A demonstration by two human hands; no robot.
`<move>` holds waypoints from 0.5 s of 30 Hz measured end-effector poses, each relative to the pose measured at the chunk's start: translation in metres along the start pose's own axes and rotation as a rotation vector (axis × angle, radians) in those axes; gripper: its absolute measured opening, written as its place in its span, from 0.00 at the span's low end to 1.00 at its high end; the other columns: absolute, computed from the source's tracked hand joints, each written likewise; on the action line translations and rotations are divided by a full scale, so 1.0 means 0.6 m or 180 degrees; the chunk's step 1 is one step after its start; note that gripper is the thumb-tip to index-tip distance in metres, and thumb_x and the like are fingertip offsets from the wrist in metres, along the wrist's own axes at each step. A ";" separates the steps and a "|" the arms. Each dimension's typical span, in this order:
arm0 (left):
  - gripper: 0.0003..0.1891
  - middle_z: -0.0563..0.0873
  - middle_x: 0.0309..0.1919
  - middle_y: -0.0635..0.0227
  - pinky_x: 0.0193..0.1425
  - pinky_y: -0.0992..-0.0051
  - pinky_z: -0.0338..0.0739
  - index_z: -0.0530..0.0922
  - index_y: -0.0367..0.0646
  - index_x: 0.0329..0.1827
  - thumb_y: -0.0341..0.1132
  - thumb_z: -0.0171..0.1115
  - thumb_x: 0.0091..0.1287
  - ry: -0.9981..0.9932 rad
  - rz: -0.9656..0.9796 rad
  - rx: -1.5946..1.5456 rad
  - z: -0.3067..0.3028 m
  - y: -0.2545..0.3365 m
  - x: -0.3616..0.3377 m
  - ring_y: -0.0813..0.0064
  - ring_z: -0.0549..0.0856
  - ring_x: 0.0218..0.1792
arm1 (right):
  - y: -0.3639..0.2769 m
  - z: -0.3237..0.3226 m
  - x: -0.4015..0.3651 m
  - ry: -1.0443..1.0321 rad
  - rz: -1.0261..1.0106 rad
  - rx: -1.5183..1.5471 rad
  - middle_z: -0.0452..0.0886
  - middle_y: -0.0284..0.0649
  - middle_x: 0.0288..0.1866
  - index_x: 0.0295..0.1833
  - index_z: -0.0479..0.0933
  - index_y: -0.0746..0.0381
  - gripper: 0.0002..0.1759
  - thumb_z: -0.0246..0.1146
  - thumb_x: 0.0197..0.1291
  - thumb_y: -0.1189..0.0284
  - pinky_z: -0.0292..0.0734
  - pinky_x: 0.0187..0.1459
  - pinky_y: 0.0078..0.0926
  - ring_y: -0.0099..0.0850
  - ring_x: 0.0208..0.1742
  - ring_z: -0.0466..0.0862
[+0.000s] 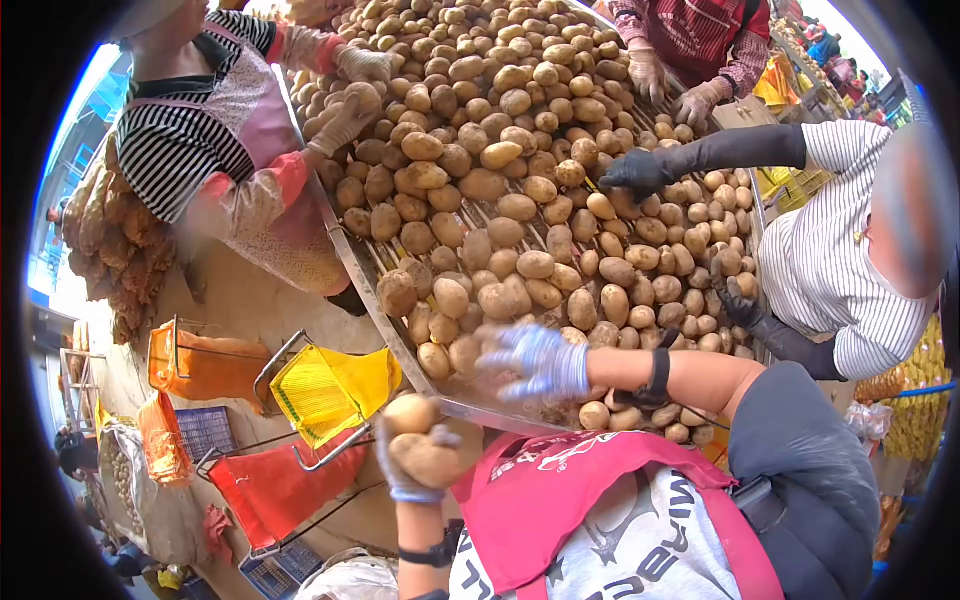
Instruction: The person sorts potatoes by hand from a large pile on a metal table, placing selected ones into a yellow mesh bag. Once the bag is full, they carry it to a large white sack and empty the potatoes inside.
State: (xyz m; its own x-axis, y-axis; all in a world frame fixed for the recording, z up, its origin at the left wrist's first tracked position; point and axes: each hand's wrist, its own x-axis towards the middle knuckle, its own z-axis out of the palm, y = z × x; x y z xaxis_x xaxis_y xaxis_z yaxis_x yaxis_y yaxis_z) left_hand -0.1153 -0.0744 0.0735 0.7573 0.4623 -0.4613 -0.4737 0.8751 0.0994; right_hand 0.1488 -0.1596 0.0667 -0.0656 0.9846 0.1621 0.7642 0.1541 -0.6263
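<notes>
My left hand (415,460), in a blue-and-white glove, is closed around potatoes (423,458), two of them plainly seen. It is off the sorting table's near left corner, above the floor. My right hand (535,362), in a matching glove and blurred by motion, reaches over the table's near end with fingers spread. Close to its fingertips lies a potato (465,354); I see nothing gripped in that hand. Brown potatoes (500,155) cover most of the sorting table (350,262), which has a metal rim and a bed of bars.
Co-workers' gloved hands work among the potatoes: a light glove (343,122) at left, a dark glove (637,173) at right, a pale glove (700,101) at the far end. Framed yellow (325,392), orange (205,365) and red bags (285,490) stand left of the table.
</notes>
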 end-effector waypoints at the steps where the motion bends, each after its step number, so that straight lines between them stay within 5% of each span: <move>1: 0.31 0.81 0.47 0.56 0.37 0.67 0.80 0.72 0.40 0.53 0.60 0.56 0.61 0.0230 0.0307 -0.0153 -0.023 0.044 -0.012 0.70 0.81 0.29 | 0.036 -0.016 0.006 -0.0061 0.0126 -0.0255 0.73 0.49 0.58 0.56 0.74 0.57 0.23 0.58 0.57 0.57 0.69 0.58 0.41 0.46 0.57 0.75; 3: 0.29 0.81 0.41 0.59 0.34 0.70 0.79 0.73 0.42 0.50 0.60 0.56 0.61 0.0824 0.0979 0.0362 -0.080 0.148 -0.024 0.70 0.80 0.29 | 0.085 -0.062 0.043 0.0296 0.1487 -0.0636 0.72 0.51 0.57 0.54 0.75 0.58 0.23 0.61 0.54 0.60 0.74 0.53 0.42 0.48 0.54 0.76; 5: 0.28 0.80 0.38 0.62 0.34 0.67 0.79 0.73 0.44 0.51 0.59 0.55 0.61 0.1249 0.1218 -0.0030 -0.142 0.253 -0.006 0.70 0.81 0.30 | 0.137 -0.049 0.065 0.0543 0.1366 -0.1261 0.73 0.50 0.53 0.57 0.73 0.57 0.24 0.61 0.54 0.61 0.74 0.51 0.44 0.48 0.50 0.77; 8: 0.29 0.77 0.53 0.61 0.49 0.68 0.78 0.71 0.47 0.57 0.58 0.57 0.60 0.4008 0.1546 0.0983 -0.179 0.330 0.044 0.63 0.80 0.48 | 0.158 -0.030 0.093 0.0018 0.1845 -0.1042 0.73 0.50 0.54 0.61 0.69 0.53 0.27 0.61 0.55 0.61 0.75 0.50 0.44 0.49 0.50 0.78; 9: 0.28 0.71 0.60 0.58 0.55 0.72 0.74 0.69 0.44 0.62 0.50 0.60 0.63 0.3358 0.2166 0.2277 -0.194 0.335 0.050 0.65 0.76 0.56 | 0.164 -0.036 0.102 0.0085 0.1886 -0.0854 0.72 0.51 0.54 0.61 0.68 0.53 0.27 0.61 0.55 0.61 0.75 0.50 0.43 0.48 0.50 0.78; 11: 0.22 0.74 0.59 0.56 0.54 0.74 0.73 0.70 0.40 0.61 0.38 0.59 0.66 0.2484 0.3417 0.4524 -0.202 0.332 0.099 0.70 0.77 0.55 | 0.150 -0.073 0.121 0.0222 0.1983 -0.0473 0.72 0.51 0.54 0.63 0.67 0.51 0.28 0.60 0.55 0.60 0.75 0.50 0.42 0.48 0.51 0.78; 13: 0.17 0.79 0.52 0.56 0.54 0.74 0.73 0.72 0.37 0.58 0.30 0.55 0.67 0.1188 0.2403 0.4943 -0.011 0.205 0.129 0.71 0.78 0.52 | 0.156 -0.087 0.163 -0.0285 0.2360 -0.0988 0.75 0.50 0.52 0.64 0.66 0.52 0.31 0.61 0.53 0.60 0.75 0.51 0.41 0.47 0.51 0.80; 15: 0.17 0.83 0.45 0.53 0.51 0.68 0.75 0.76 0.39 0.53 0.37 0.58 0.64 0.0501 0.2000 0.6256 0.128 0.109 0.200 0.64 0.83 0.47 | 0.196 -0.084 0.205 -0.0854 0.2569 -0.1336 0.78 0.49 0.52 0.65 0.65 0.52 0.33 0.62 0.52 0.60 0.75 0.52 0.41 0.46 0.51 0.80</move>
State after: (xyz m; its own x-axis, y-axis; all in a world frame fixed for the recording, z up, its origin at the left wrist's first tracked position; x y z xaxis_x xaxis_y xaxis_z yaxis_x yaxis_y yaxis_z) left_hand -0.0209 0.0495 0.0924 0.6324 0.7736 -0.0403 0.4916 -0.3606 0.7926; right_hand 0.2626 -0.0248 0.0514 0.4778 0.7750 -0.4136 0.8081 -0.5724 -0.1391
